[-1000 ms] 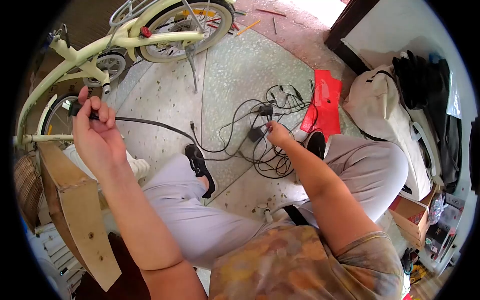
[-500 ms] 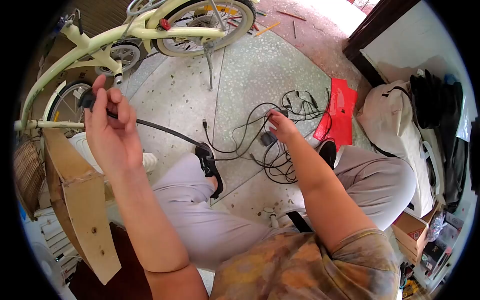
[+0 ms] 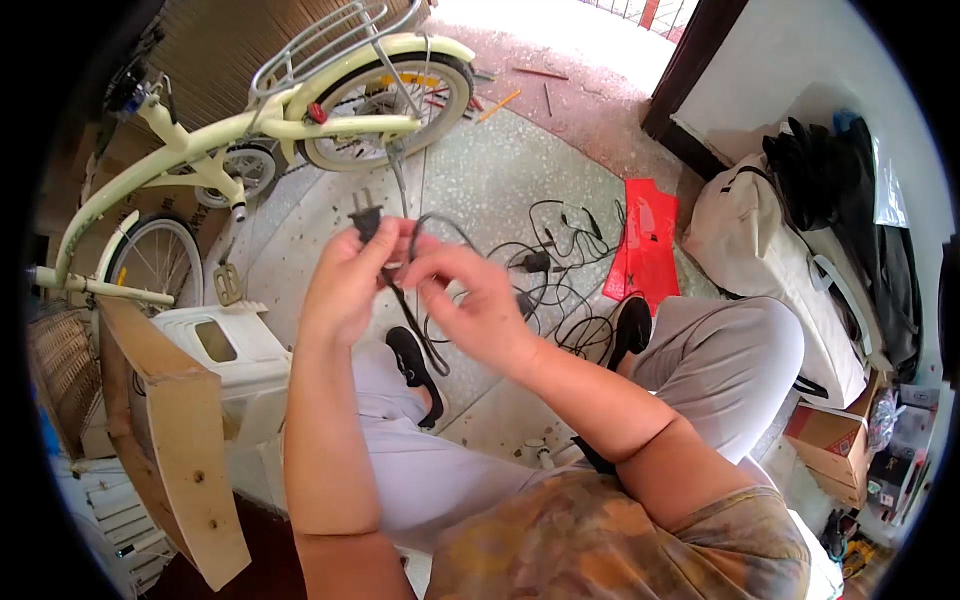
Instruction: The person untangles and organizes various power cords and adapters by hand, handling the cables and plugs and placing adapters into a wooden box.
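**Black plug point(image 3: 368, 222) pinched in your left hand point(image 3: 342, 290)**

Nearest you, the left hand was closed around the plug, the two prongs pointing up and away from the fingers. Your right hand point(image 3: 482, 312) was just beside it, fingers bent near the black cord point(image 3: 442, 371); it was blurred, so you could not tell whether it gripped the cord. The cord dangled below your hands in a narrow loop.

To your left stood a wooden piece point(image 3: 200, 470), with a white plastic piece point(image 3: 265, 350) that had a rounded opening beside it. A woven basket point(image 3: 70, 370) was at the far left, its inside hidden. Low on your right was a cardboard box point(image 3: 838, 450); you could not make out its contents. A clear plastic bag point(image 3: 884, 418) of unclear contents lay beside it.

On the floor ahead, between your shoes, a tangle of black cables spread around a black adapter point(image 3: 537, 262). Next to the tangle lay a flat red packet point(image 3: 645, 245), near your right shoe point(image 3: 632, 325). Farther right, a cream bag point(image 3: 745, 235) slumped near the wall, its contents out of sight.

Beyond, at the left, stood a pale yellow bicycle point(image 3: 370, 126); coloured pencils point(image 3: 500, 106) lay scattered past its rear wheel, toward the bright doorway.
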A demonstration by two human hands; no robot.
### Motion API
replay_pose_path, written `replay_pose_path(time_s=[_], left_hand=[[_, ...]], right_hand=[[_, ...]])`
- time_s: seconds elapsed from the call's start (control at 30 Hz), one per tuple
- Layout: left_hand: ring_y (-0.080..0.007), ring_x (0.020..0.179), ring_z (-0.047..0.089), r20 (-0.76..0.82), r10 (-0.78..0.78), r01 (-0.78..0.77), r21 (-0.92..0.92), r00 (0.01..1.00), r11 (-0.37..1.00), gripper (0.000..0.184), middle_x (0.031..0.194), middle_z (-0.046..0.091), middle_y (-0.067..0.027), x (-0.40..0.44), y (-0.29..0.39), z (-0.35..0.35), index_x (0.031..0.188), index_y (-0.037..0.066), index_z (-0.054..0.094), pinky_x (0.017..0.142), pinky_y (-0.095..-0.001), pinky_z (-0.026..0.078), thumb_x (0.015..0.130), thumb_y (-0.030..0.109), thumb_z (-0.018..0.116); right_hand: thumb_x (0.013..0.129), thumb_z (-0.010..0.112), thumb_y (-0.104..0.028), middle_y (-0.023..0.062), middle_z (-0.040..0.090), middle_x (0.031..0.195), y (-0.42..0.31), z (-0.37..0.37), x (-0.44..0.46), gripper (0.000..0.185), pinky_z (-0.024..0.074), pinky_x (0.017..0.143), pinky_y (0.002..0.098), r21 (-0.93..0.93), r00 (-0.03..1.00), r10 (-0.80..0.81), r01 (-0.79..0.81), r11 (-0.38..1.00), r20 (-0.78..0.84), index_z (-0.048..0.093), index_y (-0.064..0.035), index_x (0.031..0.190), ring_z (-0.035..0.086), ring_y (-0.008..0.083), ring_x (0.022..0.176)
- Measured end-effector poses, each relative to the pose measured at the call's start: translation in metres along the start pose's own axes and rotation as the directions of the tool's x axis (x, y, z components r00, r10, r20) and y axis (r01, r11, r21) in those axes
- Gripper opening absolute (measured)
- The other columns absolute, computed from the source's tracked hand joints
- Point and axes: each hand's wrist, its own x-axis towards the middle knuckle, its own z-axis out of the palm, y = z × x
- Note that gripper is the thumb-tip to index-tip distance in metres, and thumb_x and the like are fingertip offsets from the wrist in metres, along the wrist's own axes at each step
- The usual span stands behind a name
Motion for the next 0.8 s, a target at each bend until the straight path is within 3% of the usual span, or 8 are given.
replay_pose_path(time_s=[0.1,0.27,0.37,0.53,0.57,0.67,0.73,0.8], left_hand=[[-0.019,0.077,0.059,0.206,-0.1,0.149,-0.242,0.973,0.959,0.028,0.083,0.06,-0.0153,-0.005,0.002,-0.003,0.093,-0.004,0.052,0.073,-0.0297,0.046,0.086,0.022,0.047],[-0.019,0.075,0.058,0.191,-0.128,0.175,-0.252,0.973,0.952,0.025,0.078,0.059,-0.0114,-0.009,-0.003,-0.01,0.093,-0.003,0.052,0.067,-0.0278,0.046,0.085,0.021,0.049],[-0.0134,0.06,0.052,0.1,-0.02,0.046,-0.26,0.995,0.965,0.022,0.063,0.049,-0.0015,-0.013,0.003,-0.007,0.089,-0.001,0.049,0.063,-0.0282,0.043,0.085,0.02,0.049],[-0.0086,0.046,0.034,0.175,0.048,0.002,-0.279,0.983,0.96,0.017,0.057,0.04,0.0012,-0.017,0.017,-0.011,0.087,-0.001,0.048,0.056,-0.0261,0.039,0.086,0.016,0.046],[-0.0076,0.045,0.032,0.204,0.078,-0.01,-0.313,0.976,0.95,0.016,0.055,0.037,0.0022,-0.018,0.018,-0.012,0.087,-0.001,0.048,0.053,-0.0251,0.036,0.086,0.015,0.044],[-0.006,0.043,0.027,0.235,0.186,-0.081,-0.394,0.954,0.915,0.017,0.051,0.031,0.0044,-0.019,0.019,-0.018,0.086,0.0,0.049,0.048,-0.0236,0.031,0.086,0.015,0.043],[-0.0052,0.042,0.025,0.234,0.268,-0.143,-0.442,0.935,0.886,0.017,0.049,0.028,0.0056,-0.019,0.021,-0.025,0.086,0.0,0.049,0.046,-0.023,0.027,0.086,0.016,0.042],[-0.0045,0.041,0.022,0.176,0.383,-0.179,-0.662,0.907,0.728,0.02,0.048,0.025,0.0071,-0.02,0.027,-0.035,0.085,0.0,0.05,0.045,-0.0221,0.024,0.087,0.018,0.042]], right_hand=[[0.071,0.049,0.004,0.0132,0.055,0.08,-0.008,0.006,-0.006,0.01,0.0429,0.057,0.0309,-0.097,0.997,0.01,-0.002,0.995,0.076,0.053,-0.0053,0.075,0.055,0.0251,0.067],[0.067,0.049,0.005,0.0128,0.055,0.087,-0.005,-0.001,-0.016,0.015,0.0433,0.057,0.0345,-0.238,0.978,-0.122,0.161,0.958,0.168,0.052,-0.0059,0.076,0.054,0.0298,0.069],[0.066,0.047,0.006,0.0104,0.055,0.086,0.002,-0.023,-0.024,0.019,0.0443,0.061,0.0334,-0.243,0.97,-0.177,0.214,0.946,0.166,0.051,-0.0064,0.08,0.055,0.0294,0.074],[0.065,0.051,0.004,0.0135,0.044,0.112,0.028,-0.041,-0.005,0.046,0.0408,0.082,0.0315,-0.284,0.988,-0.014,-0.029,0.958,-0.151,0.043,-0.006,0.109,0.045,0.026,0.101],[0.064,0.056,-0.004,0.0178,0.037,0.116,0.033,-0.044,0.002,0.054,0.0345,0.089,0.0358,-0.332,0.998,-0.021,-0.001,0.943,-0.061,0.038,-0.0051,0.115,0.038,0.0337,0.107],[0.065,0.058,-0.007,0.0184,0.038,0.116,0.035,-0.04,0.02,0.055,0.0307,0.092,0.0372,-0.409,0.998,-0.058,0.043,0.911,-0.023,0.038,-0.0052,0.116,0.036,0.0344,0.109],[0.065,0.061,-0.012,0.0177,0.047,0.108,0.061,-0.04,0.025,0.056,0.0362,0.088,0.0354,-0.475,0.994,-0.089,0.05,0.879,-0.06,0.039,-0.0047,0.116,0.044,0.0322,0.103],[0.065,0.063,-0.017,0.0151,0.057,0.091,0.084,-0.043,0.022,0.055,0.0428,0.078,0.0333,-0.307,0.97,0.23,-0.195,0.932,0.083,0.043,-0.0027,0.113,0.055,0.0281,0.085]])
